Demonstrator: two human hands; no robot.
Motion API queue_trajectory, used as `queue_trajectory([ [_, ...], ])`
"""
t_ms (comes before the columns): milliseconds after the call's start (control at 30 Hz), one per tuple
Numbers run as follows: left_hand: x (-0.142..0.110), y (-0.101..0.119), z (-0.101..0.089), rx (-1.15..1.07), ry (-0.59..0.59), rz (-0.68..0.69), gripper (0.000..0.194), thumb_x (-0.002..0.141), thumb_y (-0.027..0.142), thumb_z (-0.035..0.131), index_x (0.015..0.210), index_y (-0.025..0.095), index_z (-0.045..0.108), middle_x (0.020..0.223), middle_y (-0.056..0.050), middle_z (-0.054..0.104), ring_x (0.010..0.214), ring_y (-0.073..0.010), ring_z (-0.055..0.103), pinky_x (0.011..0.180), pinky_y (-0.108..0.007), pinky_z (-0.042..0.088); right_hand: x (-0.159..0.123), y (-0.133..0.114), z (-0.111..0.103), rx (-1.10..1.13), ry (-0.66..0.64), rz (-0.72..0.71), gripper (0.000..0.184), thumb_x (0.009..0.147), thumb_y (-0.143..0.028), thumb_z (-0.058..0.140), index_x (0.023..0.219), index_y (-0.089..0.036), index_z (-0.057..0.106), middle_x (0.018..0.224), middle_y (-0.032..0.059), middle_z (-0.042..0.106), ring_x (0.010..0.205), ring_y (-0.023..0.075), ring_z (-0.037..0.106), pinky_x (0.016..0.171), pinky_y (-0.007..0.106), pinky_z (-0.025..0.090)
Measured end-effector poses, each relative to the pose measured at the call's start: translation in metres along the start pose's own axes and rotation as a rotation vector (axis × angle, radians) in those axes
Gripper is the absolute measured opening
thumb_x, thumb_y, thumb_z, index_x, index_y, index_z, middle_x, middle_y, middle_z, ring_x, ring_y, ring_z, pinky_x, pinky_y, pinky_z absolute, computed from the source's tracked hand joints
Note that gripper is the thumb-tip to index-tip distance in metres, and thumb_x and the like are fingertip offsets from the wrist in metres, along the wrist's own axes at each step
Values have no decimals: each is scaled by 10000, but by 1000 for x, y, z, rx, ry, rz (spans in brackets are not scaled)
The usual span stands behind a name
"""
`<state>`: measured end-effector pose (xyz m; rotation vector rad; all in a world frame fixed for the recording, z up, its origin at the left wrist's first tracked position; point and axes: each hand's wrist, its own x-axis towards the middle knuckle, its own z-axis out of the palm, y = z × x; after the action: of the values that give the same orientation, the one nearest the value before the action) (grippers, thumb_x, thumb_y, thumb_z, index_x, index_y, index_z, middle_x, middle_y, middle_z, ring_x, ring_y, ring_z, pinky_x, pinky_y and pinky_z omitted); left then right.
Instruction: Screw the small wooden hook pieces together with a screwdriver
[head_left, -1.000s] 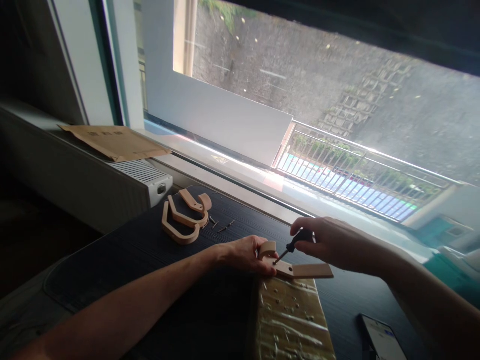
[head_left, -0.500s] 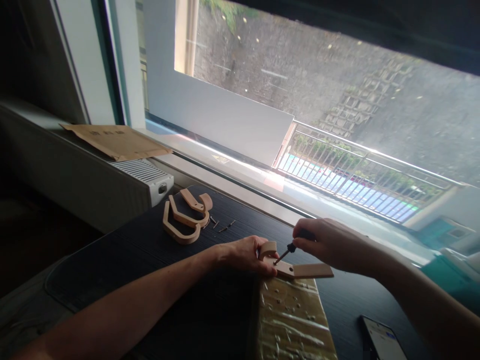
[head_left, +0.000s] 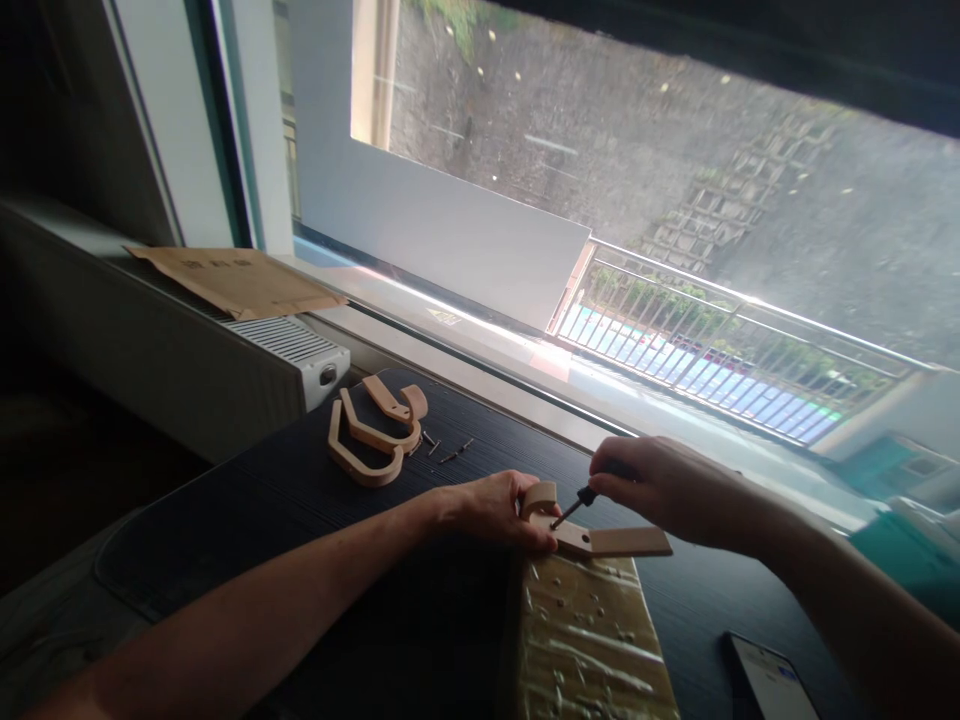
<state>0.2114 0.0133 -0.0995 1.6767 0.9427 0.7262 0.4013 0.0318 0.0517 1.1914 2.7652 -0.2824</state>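
Observation:
My left hand (head_left: 501, 510) is closed around the curled end of a bent wooden hook (head_left: 626, 542), holding it at the far end of a tape-wrapped block (head_left: 592, 640). In my right hand (head_left: 651, 482) is a screwdriver (head_left: 584, 497), gripped by its dark handle. Its tip meets the hook at one hole, beside my left thumb; whether a screw sits there is too small to tell. A second, dark hole (head_left: 585, 539) shows in the hook nearer its flat end. My fingers partly cover the hook's curl.
Several similar wooden hooks (head_left: 367, 470) lie on the dark table (head_left: 247, 520) at the left, with several screws (head_left: 456, 451) beside them. A phone (head_left: 772, 680) rests at the lower right. Beyond are a window sill, a radiator (head_left: 285, 345) and a brown paper envelope (head_left: 240, 280).
Both hands keep their grip, with the screwdriver tip still at the same hole. The whole view has shifted very slightly; little else differs.

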Motion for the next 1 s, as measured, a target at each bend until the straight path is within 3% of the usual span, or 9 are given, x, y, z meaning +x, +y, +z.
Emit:
queue_trajectory([
  [100,0,1,-1,8,-1,2,389,648,334,765,978,171,639,835,15,571,751,-133,533,642,-200,412,-1,-2,-1,-16,2,17,313,869,-452,452,905,-225,666,791,36,676,659,153,565,580,269,362],
  [267,-1,3,-1,16,0,-3,391,647,340,769,980,179,641,845,15,581,769,-139,546,651,-200,413,-3,-6,-7,-49,-1,-11,223,823,-399,530,980,-303,656,788,-11,674,606,127,550,545,249,352],
  [433,-1,1,-1,10,6,-12,394,641,346,774,975,181,644,839,19,583,757,-136,549,644,-201,416,0,-3,-8,-11,-29,-52,202,843,-341,494,919,-272,668,783,-2,674,632,133,567,581,257,378],
  [633,1,-1,0,-4,1,-3,383,650,334,770,967,166,637,822,23,567,720,-119,530,626,-197,411,-1,1,-1,5,-1,-11,255,864,-397,468,932,-252,666,829,23,678,682,153,575,601,274,378],
  [833,-1,3,-1,0,0,2,373,657,317,764,972,161,639,833,19,559,747,-125,527,639,-197,411,-3,-5,-5,-39,-5,22,275,838,-443,498,967,-265,662,794,18,674,635,145,562,556,262,359],
  [1000,-1,2,-2,1,-11,4,394,658,335,765,996,173,641,849,16,561,760,-133,533,648,-207,415,-3,-5,-9,-59,0,-8,210,821,-367,521,957,-296,664,738,-7,656,569,114,529,518,245,341],
])
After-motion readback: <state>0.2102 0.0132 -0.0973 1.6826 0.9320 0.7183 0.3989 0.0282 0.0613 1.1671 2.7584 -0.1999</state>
